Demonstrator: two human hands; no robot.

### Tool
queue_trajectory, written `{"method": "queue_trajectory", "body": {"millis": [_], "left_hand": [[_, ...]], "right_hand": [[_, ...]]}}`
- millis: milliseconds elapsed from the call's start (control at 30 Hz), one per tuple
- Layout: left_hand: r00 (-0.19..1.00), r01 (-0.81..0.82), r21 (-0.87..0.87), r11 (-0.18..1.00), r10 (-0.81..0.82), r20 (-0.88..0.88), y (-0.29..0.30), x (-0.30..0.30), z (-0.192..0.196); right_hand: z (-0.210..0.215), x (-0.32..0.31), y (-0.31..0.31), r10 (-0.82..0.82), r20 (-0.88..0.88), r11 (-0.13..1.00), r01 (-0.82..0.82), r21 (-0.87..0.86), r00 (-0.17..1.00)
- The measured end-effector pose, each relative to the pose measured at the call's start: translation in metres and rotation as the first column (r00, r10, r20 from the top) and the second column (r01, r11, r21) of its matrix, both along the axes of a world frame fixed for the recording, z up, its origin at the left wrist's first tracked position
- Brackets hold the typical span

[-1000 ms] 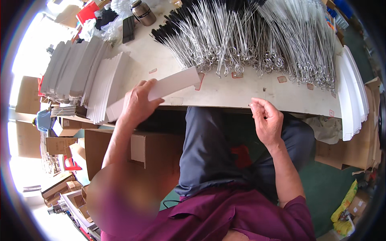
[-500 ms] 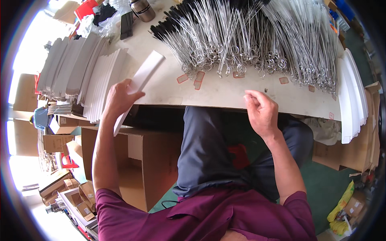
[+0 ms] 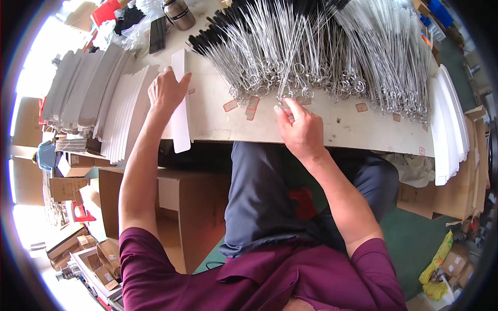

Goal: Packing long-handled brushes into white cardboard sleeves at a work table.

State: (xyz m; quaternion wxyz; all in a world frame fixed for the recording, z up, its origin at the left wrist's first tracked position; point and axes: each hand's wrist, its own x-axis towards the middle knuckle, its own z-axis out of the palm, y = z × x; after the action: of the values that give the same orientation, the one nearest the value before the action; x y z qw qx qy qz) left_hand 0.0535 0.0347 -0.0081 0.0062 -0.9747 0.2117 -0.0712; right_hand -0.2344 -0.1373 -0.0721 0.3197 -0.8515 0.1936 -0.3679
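Lg. table (image 3: 212,103): wire brushes (image 3: 311,52) piled along far side. Box stack (image 3: 124,111) nr. L edge. Flat white box (image 3: 181,122) just R of stack, one end past near edge; L hand (image 3: 168,93) gripping it across its width. R hand (image 3: 302,127) at brush rings (image 3: 280,96), thumb & index almost together; can't tell if any's pinched.

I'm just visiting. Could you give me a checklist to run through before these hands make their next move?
1. Left hand at the long white carton: ok.
2. Carton wholly on the table: not ok, its near end overhangs the edge.
3. Right hand near the ring ends of the wire brushes: ok.
4. A brush gripped: cannot tell.
5. Phone and metal bottle clear of both hands: ok.
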Motion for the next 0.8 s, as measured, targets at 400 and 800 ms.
{"method": "queue_trajectory", "body": {"millis": [400, 800], "left_hand": [[0.363, -0.006, -0.8, 0.6, -0.744, -0.561, -0.05, -0.16, 0.0], [0.137, -0.345, -0.743, 0.574, -0.752, -0.645, -0.018, -0.205, 0.009]], "right_hand": [[0.025, -0.017, 0.024, 0.12, 0.153, 0.594, -0.194, 0.781, 0.981], [0.035, -0.038, -0.014, 0.33, 0.127, 0.526, -0.294, 0.798, 0.936]]}}
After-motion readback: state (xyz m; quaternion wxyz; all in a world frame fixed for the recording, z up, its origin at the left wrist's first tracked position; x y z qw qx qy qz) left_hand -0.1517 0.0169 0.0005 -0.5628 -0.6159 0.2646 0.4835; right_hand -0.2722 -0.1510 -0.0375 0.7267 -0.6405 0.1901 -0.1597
